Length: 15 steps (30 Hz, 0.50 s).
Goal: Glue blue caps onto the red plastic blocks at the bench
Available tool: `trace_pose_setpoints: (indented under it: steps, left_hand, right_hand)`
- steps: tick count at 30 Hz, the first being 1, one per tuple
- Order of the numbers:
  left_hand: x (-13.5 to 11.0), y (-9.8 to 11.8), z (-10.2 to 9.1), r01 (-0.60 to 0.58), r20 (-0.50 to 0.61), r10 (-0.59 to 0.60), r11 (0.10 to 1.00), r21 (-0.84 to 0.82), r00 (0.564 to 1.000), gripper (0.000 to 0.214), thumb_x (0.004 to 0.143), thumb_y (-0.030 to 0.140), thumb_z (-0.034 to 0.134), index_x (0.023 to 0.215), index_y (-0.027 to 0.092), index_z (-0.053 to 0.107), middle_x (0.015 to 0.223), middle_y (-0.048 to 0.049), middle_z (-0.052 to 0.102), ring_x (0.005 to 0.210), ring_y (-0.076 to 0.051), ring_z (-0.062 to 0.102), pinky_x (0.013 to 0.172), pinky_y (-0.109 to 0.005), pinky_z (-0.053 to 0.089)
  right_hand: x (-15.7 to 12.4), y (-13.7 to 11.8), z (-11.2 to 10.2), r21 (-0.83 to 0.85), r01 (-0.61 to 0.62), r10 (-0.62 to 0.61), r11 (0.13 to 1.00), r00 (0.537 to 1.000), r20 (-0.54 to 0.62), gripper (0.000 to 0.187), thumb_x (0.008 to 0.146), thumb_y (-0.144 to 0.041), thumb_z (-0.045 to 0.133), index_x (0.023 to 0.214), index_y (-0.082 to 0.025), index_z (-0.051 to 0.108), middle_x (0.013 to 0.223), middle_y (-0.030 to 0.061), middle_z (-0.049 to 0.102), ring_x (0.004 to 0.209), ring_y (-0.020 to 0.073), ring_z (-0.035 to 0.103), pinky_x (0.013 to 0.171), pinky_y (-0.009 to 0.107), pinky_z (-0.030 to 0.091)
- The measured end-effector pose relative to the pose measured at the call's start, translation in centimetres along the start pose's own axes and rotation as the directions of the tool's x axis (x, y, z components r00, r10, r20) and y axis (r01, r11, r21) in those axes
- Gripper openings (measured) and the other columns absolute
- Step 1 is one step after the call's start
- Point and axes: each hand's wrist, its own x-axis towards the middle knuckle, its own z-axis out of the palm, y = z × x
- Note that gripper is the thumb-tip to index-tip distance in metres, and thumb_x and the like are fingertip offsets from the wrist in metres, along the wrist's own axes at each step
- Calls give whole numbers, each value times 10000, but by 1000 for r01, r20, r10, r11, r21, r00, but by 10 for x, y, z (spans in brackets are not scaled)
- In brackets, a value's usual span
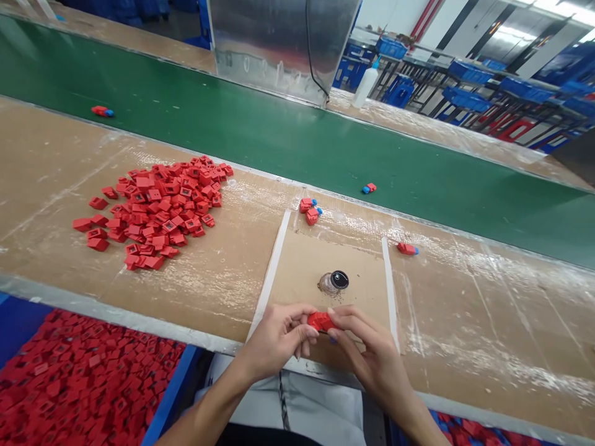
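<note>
My left hand (279,337) and my right hand (367,350) meet over a cardboard pad (357,266), both pinching a red plastic part (321,321). A speck of blue shows beneath it, partly hidden by my fingers. Just beyond my fingertips, a small glass jar with a black lid (333,282) lies on its side on the pad. Loose red square pieces form a pile (158,210) to the left. Red parts with blue ends (310,210) lie beyond the pad, and another (406,248) lies to its right.
A green conveyor belt (279,130) runs beyond the cardboard-covered bench (465,310), carrying red-and-blue parts (369,188). A blue bin of red pieces (79,384) sits below the near edge at left. A metal hood (274,43), white bottle (365,87) and blue crates (469,73) stand beyond.
</note>
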Motion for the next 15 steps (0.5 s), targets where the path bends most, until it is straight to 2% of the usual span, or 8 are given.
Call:
trace_pose_setpoints:
  steps: [3,9,15]
  left_hand:
    - [0,0,-1,6,17,-6,1000,20,1000,160,895,227,561,944,150,691,659,15,591,487,-81,531,456,-184,428]
    - [-1,-1,-3,24,62,-25,1000,14,998,167,909,251,558,940,144,682,661,12,590,482,-77,540,455,-177,434]
    - [-3,0,-7,15,67,-16,1000,15,998,249,914,291,581,1086,143,685,659,12,590,495,-78,530,470,-184,438]
  right_hand:
    - [-2,-1,0,-12,-16,17,1000,999,37,149,980,-164,511,1033,-216,641,1031,77,642,913,181,643,758,267,522]
    - [-6,-6,3,-53,-23,25,998,999,42,152,989,-155,480,1042,-222,605,1031,75,637,909,186,636,762,279,512]
    - [-2,-17,3,-147,-4,5,989,1000,7,166,997,-150,446,1039,-210,595,1022,87,640,921,205,624,772,307,510]
